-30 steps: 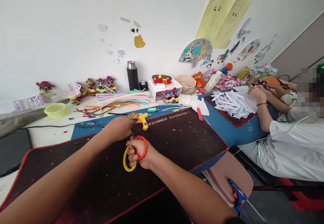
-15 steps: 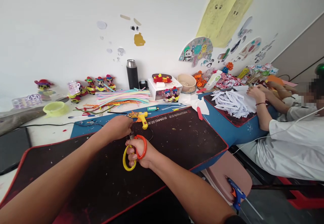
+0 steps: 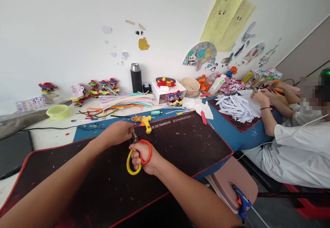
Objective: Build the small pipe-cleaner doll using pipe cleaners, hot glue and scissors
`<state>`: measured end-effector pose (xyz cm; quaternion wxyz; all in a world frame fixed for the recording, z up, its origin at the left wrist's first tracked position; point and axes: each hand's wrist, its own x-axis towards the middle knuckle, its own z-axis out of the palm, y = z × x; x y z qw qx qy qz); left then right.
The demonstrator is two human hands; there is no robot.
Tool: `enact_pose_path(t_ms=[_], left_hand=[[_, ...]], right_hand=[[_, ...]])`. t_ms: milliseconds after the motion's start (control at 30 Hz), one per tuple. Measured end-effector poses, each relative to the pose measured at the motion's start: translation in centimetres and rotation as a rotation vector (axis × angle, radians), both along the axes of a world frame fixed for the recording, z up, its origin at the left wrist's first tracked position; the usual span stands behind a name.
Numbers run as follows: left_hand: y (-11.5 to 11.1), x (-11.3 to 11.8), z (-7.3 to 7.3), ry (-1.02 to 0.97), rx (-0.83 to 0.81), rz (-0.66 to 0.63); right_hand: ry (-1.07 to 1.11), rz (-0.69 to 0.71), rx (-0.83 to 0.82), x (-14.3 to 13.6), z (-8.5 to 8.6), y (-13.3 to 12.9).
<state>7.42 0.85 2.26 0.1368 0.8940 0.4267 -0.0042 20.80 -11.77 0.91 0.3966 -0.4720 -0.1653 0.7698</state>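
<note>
My right hand (image 3: 142, 156) is closed on a pair of scissors (image 3: 132, 171), whose handle loops are yellow and orange. The metal blades point up and away, towards my left hand (image 3: 122, 132). That hand is closed in a pinch close to the blade tips, and whatever its fingers hold is hidden or too small to make out. Beneath both hands lies a dark desk mat (image 3: 103, 183) with a red edge. A yellow glue gun (image 3: 146, 122) rests just beyond my left hand, near the mat's far edge.
Pastel pipe cleaners (image 3: 126, 100), a black thermos (image 3: 136, 78) and small colourful figures (image 3: 103, 87) stand along the wall. On the right, a co-worker in a white sleeve (image 3: 291, 135) handles paper beside white paper strips (image 3: 235, 107). A blue glue gun (image 3: 241, 200) lies on a pink stool (image 3: 246, 176).
The view has shifted slightly. My left hand has drawn back a little from the scissors, so more of the blades shows. My right hand keeps its hold on the scissors.
</note>
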Motion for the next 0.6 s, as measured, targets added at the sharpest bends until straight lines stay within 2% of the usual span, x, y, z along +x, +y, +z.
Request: enact_pose_path(t_ms=[133, 233, 367, 500, 600], left_hand=[[-0.8, -2.2, 0.4, -0.099, 0.002, 0.115], [-1.1, -4.0, 1.5, -0.168, 0.005, 0.222], [-1.4, -5.5, 2.8, -0.364, -0.065, 0.339], [-1.9, -5.8, 2.4, -0.468, -0.132, 0.344], [-2.0, -5.7, 1.9, -0.502, -0.14, 0.331]], right_hand=[[0.045, 0.022, 0.057, 0.5, -0.3, -0.3], [0.095, 0.027, 0.117, 0.9, -0.8, -0.4], [0.156, 0.067, 0.222, 1.3, -1.5, -0.6], [0.17, 0.138, 0.327, 2.0, -1.6, -1.2], [0.091, 0.182, 0.401, 2.8, -0.7, -2.0]])
